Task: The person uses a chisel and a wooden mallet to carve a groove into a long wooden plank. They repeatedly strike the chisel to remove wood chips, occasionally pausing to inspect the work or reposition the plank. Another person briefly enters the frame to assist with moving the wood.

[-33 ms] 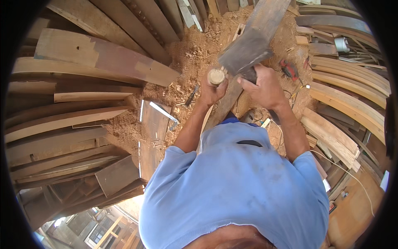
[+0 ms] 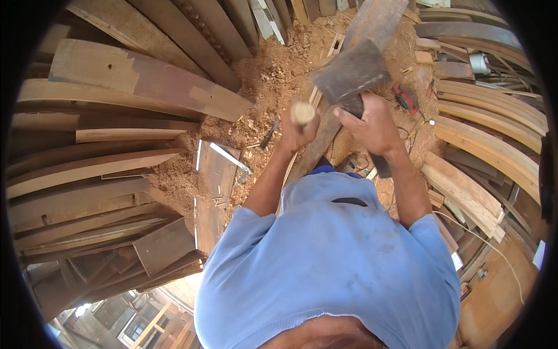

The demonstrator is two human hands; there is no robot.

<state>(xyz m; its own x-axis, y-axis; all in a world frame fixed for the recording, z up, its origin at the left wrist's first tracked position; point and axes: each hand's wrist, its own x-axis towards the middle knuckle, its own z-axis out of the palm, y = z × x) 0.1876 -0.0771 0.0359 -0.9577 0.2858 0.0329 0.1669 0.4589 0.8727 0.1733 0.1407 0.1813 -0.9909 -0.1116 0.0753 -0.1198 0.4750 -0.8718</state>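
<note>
My left hand (image 2: 296,132) is closed around an upright chisel (image 2: 303,113). Its pale round handle end points up at me, slightly blurred, and its blade is hidden below. My right hand (image 2: 378,127) grips the handle of a dark wooden mallet (image 2: 351,71), whose blocky head hangs beyond and to the right of the chisel, apart from it. Beneath both runs a slim, light wooden piece (image 2: 336,45) with a slot cut near its far end. It lies along a wide worn plank (image 2: 376,23) that stretches away from me. The mallet head covers part of both.
Wood shavings (image 2: 273,70) cover the ground. A dark hand tool (image 2: 269,134) lies left of my left hand; a red power tool (image 2: 406,99) lies right of my right. A metal square (image 2: 232,160) rests on a board. Stacked planks (image 2: 133,78) line the left, more boards (image 2: 488,125) the right.
The mallet head has shifted slightly to the right, away from the chisel's end. My left hand and the chisel stay nearly in place, with the handle end now a little blurred.
</note>
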